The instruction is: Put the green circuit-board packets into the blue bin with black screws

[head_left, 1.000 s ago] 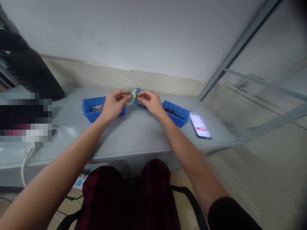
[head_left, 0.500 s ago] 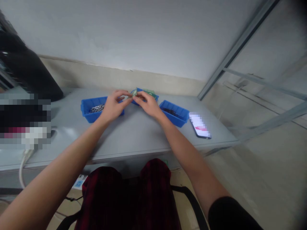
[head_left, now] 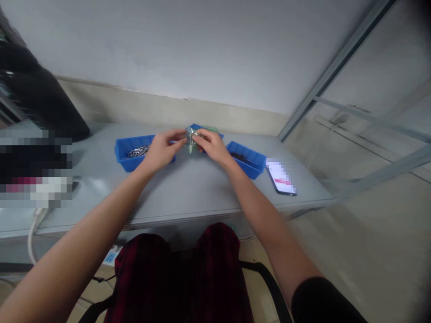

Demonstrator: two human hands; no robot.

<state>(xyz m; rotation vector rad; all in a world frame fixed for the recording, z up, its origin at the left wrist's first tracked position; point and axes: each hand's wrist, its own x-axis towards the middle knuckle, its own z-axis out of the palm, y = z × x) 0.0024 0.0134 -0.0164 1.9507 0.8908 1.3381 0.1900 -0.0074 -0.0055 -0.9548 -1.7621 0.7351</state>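
A small clear-and-green plastic bag (head_left: 191, 142) with shiny bits is held between both hands above the desk. My left hand (head_left: 164, 147) pinches its left side, thumb and fingers closed. My right hand (head_left: 211, 144) grips its right side with bent fingers. Behind the hands is a blue bin (head_left: 220, 135) with green packets (head_left: 210, 128) in it, partly covered by my right hand. The left blue bin (head_left: 124, 162) holds silvery metal pieces (head_left: 138, 151). In the right blue bin (head_left: 256, 171) lie dark small pieces (head_left: 239, 157).
A phone (head_left: 281, 177) lies right of the right bin. At the far left stand a black bottle (head_left: 50, 103) and a white cable (head_left: 32, 237) over the desk edge (head_left: 188, 216). A metal frame (head_left: 319, 96) rises at the right.
The bag between the hands now shows larger and lower, with more of its shiny bits visible. My right hand has shifted slightly right.
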